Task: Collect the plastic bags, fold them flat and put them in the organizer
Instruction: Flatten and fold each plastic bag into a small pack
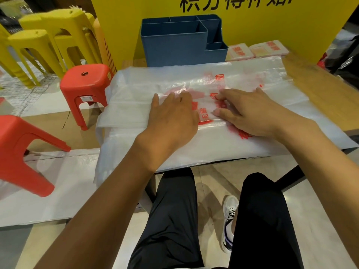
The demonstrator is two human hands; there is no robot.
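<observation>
A large translucent white plastic bag (242,152) with red print covers most of the wooden table (314,82); part of it is folded into a long strip (128,113) reaching left. My left hand (172,117) lies flat on that strip, fingers straight and pressing it down. My right hand (250,111) rests beside it on the printed area, its fingertips pinching the plastic. The blue multi-compartment organizer (180,47) stands at the far edge of the table; its compartments look empty. Two folded bags (256,50) lie to its right.
A red stool (87,84) stands left of the table and another (21,152) lies tipped nearer me. Yellow stools (48,39) are stacked at the back left. A yellow sign (252,26) rises behind the organizer. More plastic sheeting (48,191) lies on the floor.
</observation>
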